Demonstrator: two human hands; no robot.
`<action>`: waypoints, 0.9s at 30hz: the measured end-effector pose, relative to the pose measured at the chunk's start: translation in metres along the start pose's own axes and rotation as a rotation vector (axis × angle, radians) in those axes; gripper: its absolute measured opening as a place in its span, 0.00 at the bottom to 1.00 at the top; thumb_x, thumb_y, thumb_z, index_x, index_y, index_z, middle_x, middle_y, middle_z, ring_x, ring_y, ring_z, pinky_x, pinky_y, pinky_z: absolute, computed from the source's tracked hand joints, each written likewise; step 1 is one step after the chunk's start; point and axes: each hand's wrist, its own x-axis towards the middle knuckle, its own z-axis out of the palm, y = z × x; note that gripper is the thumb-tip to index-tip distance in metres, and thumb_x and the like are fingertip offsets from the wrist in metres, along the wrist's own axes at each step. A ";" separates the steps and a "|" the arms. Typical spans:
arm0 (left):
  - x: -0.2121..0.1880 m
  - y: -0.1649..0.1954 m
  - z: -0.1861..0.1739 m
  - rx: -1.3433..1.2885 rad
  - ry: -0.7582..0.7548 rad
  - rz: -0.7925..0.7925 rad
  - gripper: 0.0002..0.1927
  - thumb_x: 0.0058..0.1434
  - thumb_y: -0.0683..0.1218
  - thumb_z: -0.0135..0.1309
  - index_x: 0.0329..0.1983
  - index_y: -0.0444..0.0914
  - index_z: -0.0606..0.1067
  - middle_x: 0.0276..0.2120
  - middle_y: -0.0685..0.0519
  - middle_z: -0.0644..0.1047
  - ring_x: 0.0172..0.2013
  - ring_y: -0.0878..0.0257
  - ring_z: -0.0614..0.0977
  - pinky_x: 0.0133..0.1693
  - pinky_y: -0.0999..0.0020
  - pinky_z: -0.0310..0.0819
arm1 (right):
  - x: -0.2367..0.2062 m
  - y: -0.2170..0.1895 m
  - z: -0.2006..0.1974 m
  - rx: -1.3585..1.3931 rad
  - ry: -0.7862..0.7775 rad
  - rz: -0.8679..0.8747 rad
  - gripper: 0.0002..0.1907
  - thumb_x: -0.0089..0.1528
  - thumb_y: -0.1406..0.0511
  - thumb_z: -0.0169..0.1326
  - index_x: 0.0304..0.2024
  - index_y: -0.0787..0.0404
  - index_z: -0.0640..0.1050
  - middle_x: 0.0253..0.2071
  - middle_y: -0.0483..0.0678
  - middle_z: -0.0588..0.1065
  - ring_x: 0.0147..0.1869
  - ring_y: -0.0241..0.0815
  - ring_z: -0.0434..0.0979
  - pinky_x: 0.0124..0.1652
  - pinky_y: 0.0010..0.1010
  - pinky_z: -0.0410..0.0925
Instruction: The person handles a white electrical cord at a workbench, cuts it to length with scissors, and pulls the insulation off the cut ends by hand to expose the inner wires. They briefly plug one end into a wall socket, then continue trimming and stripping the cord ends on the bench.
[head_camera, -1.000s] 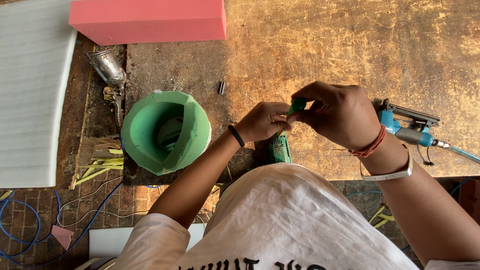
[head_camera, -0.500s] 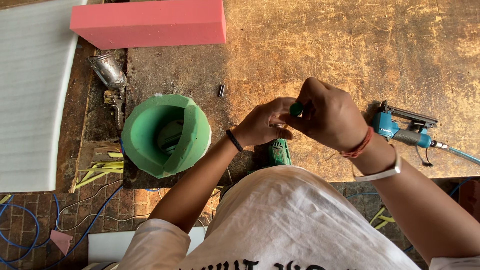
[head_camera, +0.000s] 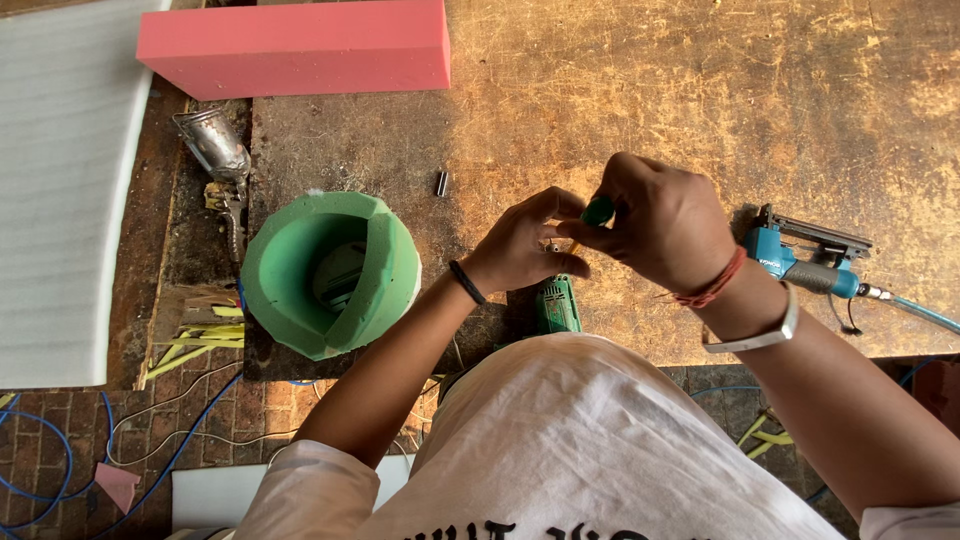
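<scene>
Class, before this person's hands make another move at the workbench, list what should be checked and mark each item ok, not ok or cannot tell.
1. Small green piece gripped by right hand: ok.
2. Left hand steadying it at the fingertips: ok.
3. What the piece joins to underneath: cannot tell, hidden by the hands.
4. Blue nail gun lying clear of both hands: ok.
5. Green foam tub standing apart from the hands: ok.
6. Loose metal pin on the bench, untouched: ok.

No packages, signs or screens in view. One possible label: a pale printed patch on the green tool body just below the left hand; details indistinct.
</scene>
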 end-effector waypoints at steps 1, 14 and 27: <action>0.000 0.001 0.004 0.053 0.011 -0.038 0.23 0.57 0.43 0.68 0.52 0.35 0.72 0.47 0.50 0.79 0.48 0.61 0.84 0.51 0.66 0.84 | 0.000 -0.002 0.001 -0.032 0.011 -0.008 0.25 0.52 0.50 0.71 0.31 0.63 0.76 0.24 0.47 0.76 0.25 0.41 0.79 0.25 0.31 0.71; 0.006 0.009 0.005 0.046 0.076 -0.142 0.26 0.59 0.46 0.67 0.58 0.39 0.70 0.49 0.50 0.78 0.50 0.62 0.83 0.51 0.68 0.82 | 0.007 -0.002 -0.009 0.228 -0.042 -0.166 0.11 0.58 0.65 0.68 0.43 0.58 0.86 0.38 0.46 0.83 0.32 0.37 0.84 0.31 0.27 0.75; -0.006 -0.023 -0.023 -0.352 -0.054 -0.243 0.32 0.64 0.44 0.61 0.70 0.38 0.64 0.55 0.55 0.76 0.57 0.68 0.77 0.58 0.67 0.76 | 0.039 -0.016 -0.019 0.283 -0.148 -0.439 0.11 0.59 0.72 0.60 0.45 0.62 0.83 0.41 0.51 0.83 0.38 0.45 0.84 0.35 0.30 0.77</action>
